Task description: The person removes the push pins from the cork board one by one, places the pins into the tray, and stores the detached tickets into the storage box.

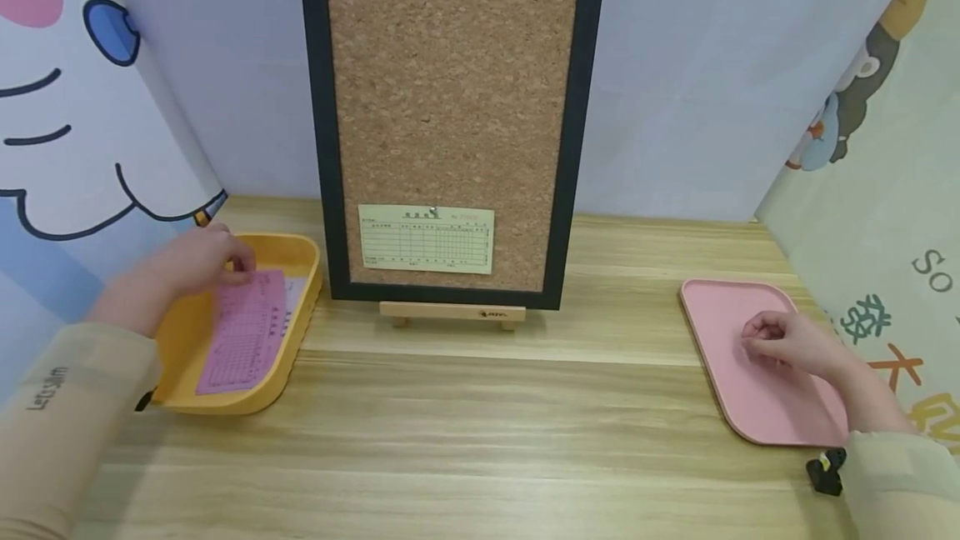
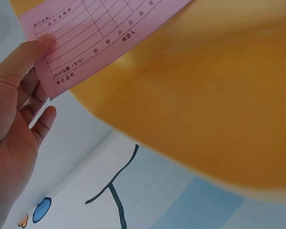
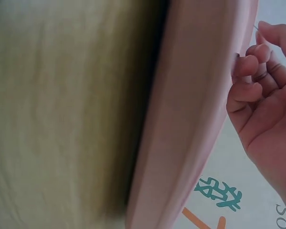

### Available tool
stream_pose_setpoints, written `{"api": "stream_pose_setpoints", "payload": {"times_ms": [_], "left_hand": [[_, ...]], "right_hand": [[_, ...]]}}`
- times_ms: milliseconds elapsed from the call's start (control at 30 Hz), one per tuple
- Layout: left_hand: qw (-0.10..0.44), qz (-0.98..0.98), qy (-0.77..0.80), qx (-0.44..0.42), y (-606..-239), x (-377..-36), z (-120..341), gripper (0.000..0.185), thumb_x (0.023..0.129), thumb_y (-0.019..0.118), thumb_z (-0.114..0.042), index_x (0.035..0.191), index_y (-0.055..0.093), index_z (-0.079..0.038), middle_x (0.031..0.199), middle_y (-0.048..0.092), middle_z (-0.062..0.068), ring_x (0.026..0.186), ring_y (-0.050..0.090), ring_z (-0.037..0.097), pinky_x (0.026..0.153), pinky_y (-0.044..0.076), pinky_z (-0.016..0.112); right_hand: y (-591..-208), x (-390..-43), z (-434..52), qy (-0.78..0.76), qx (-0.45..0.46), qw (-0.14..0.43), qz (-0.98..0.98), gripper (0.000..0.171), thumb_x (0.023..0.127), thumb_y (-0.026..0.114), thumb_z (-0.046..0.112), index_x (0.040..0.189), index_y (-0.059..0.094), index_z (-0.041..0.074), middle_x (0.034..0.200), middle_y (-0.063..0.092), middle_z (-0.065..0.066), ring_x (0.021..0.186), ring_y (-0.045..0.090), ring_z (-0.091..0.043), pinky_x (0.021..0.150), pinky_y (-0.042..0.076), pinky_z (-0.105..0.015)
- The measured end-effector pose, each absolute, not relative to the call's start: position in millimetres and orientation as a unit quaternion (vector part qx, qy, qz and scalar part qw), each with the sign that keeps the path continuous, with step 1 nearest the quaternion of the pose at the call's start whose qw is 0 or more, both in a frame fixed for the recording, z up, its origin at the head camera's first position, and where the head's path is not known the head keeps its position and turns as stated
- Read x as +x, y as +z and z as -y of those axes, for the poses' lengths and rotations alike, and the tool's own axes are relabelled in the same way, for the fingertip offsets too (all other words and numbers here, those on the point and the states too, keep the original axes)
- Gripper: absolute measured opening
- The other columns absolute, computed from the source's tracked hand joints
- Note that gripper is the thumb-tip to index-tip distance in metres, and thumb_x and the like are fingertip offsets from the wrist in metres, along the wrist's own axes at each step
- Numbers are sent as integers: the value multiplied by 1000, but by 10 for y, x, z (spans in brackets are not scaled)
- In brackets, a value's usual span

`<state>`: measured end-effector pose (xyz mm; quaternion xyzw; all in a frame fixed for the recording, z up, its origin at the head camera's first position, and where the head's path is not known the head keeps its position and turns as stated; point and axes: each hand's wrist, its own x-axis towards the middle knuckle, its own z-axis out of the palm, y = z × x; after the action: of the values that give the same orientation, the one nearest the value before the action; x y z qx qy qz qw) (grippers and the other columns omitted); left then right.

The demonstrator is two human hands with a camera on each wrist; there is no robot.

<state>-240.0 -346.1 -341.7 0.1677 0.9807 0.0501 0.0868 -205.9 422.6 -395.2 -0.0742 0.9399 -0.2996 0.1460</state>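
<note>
My left hand (image 1: 197,258) is over the yellow basket (image 1: 309,315) and pinches one end of a pink printed receipt slip (image 1: 243,336). In the left wrist view, the thumb lies on the slip's printed face with the fingers behind it. A white slip (image 1: 296,294) shows partly beneath the pink one. Above the pink tray (image 1: 738,294), my right hand (image 1: 787,346) has curled fingers and pinches a thin pin (image 3: 256,27), of which only a sliver is visible. A pale green receipt slip (image 1: 427,244) hangs low on the cork board (image 1: 453,98), with a small pin at its top edge.
The black-framed board leans on a small wooden easel (image 1: 450,315) at the back of the wooden table (image 1: 480,440). A small black object (image 1: 827,473) lies by the right sleeve. Printed cloth walls stand at the left, back and right.
</note>
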Motion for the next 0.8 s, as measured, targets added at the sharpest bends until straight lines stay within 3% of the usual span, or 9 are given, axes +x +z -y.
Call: {"api": "stream_pose_setpoints", "payload": {"times_ms": [467,800], "left_hand": [[104,-979,33,170,-3470,-2452,3419,4,82,72,-16,84,69,-13,84,59,1,82,48,23,74,43,40],[111,-981,40,156,-3463,-2468,3423,23,82,72,-18,103,70,-9,98,64,10,92,51,31,82,43,53]], "right_hand": [[-4055,-2097,-4271,-287,-87,150,-942,21,89,64,16,98,60,-3,79,59,0,67,51,0,62,45,-19],[-4041,-2093,-4291,-296,-97,132,-941,19,89,63,12,99,60,-4,76,60,2,67,52,0,61,45,-19]]}}
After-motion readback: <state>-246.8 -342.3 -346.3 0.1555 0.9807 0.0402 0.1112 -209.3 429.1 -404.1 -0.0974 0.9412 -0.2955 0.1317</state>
